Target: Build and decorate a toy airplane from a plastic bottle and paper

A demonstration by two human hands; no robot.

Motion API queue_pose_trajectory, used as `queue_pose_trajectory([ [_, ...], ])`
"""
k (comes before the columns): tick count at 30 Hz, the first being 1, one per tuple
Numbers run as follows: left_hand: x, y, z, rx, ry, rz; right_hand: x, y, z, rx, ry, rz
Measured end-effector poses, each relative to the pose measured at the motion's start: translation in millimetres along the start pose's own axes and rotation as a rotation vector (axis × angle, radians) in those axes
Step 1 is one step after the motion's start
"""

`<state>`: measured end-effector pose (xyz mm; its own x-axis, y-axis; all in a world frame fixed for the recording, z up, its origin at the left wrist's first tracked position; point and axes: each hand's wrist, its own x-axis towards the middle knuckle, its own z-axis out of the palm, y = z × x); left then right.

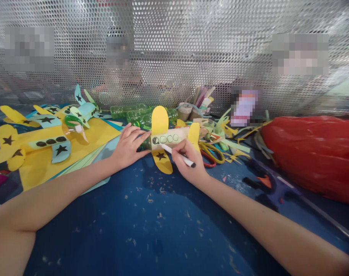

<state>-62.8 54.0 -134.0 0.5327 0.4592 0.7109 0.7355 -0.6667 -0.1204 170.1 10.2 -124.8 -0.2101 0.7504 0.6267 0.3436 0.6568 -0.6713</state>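
Note:
A bottle plane with yellow paper wings (163, 140) lies on the blue table (140, 222), just ahead of me. My left hand (130, 145) grips its green bottle nose and steadies it. My right hand (188, 159) pinches a white marker (177, 155) whose tip touches the pale body band, where a row of small circles is drawn; the leftmost circle is filled dark. A black star marks the near wing.
Finished paper planes (45, 134) rest on yellow sheets (42, 165) at the left. Green bottles (134, 113), cups of sticks (195, 103), scissors (210, 153) and paper scraps lie behind. A red plastic bag (315, 153) fills the right. A perforated metal screen (174, 46) closes off the back.

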Motion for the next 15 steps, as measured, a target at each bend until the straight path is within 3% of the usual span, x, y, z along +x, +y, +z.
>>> queue_pose_trajectory([
  [15,-0.4,-0.8,0.2,-0.027,-0.019,-0.005,-0.2,3.2,3.1,0.041,0.014,0.035],
])
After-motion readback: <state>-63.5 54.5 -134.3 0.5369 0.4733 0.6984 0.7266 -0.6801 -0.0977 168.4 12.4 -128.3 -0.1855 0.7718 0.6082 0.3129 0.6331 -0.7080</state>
